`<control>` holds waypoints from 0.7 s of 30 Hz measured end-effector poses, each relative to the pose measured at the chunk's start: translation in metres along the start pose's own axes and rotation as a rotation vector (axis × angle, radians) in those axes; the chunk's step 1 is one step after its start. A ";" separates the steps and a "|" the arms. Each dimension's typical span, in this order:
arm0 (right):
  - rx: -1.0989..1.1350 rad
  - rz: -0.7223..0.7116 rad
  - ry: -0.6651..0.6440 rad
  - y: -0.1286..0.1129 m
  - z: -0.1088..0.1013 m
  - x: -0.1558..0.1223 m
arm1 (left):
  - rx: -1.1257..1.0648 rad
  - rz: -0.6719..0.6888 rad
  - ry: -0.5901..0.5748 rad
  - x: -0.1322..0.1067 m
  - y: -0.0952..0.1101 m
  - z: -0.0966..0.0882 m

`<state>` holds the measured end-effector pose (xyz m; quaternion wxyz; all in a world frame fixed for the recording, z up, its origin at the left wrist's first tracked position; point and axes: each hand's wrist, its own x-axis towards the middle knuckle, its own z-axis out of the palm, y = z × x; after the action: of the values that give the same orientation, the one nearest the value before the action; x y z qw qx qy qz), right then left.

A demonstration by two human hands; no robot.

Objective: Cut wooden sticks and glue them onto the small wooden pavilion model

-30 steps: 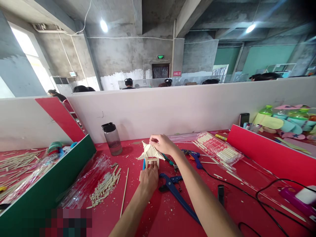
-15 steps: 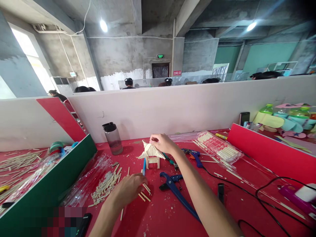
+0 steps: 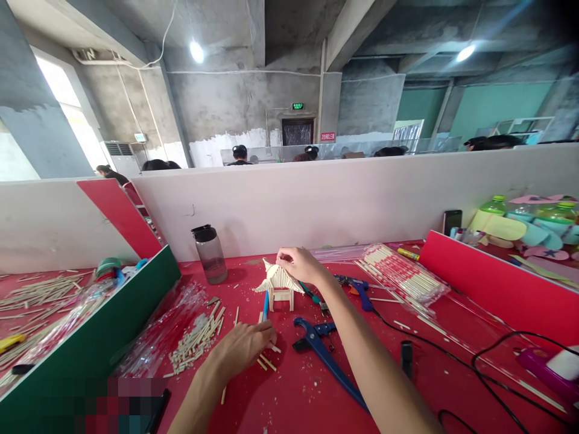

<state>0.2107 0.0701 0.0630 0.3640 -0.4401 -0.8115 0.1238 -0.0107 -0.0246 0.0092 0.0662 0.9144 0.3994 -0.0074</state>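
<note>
A small pavilion model (image 3: 279, 283) made of wooden sticks stands on the red table (image 3: 298, 392). My right hand (image 3: 299, 265) pinches the top of its roof, fingers closed on it. My left hand (image 3: 244, 348) lies lower on the table, fingers curled down over a few short loose sticks (image 3: 266, 361); I cannot make out whether it grips one. A blue pen (image 3: 265, 305) lies between the model and my left hand.
Blue cutting pliers (image 3: 323, 352) lie right of my left hand. A pile of short sticks (image 3: 194, 345) and clear wrappers (image 3: 158, 337) sit left. A dark bottle (image 3: 209, 254), blue glue gun (image 3: 355, 287), stick packs (image 3: 400, 274), black cables (image 3: 479, 367) and red dividers (image 3: 497, 289) surround.
My left hand left the base of the model and dropped toward me onto the loose short sticks. My right hand stays on the roof.
</note>
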 end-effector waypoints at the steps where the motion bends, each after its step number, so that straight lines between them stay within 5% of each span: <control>1: 0.003 0.000 -0.002 0.000 0.000 0.000 | 0.024 0.017 0.012 0.002 0.002 0.001; 13: -0.009 -0.007 0.000 0.002 0.001 0.001 | 0.251 -0.241 0.068 0.058 0.034 0.012; 21: -0.016 -0.009 0.006 0.002 0.001 0.001 | 0.241 -0.258 0.064 0.062 0.037 0.016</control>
<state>0.2110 0.0727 0.0617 0.3631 -0.4399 -0.8134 0.1143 0.0591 -0.0060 -0.0065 -0.0580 0.8566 0.5116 -0.0343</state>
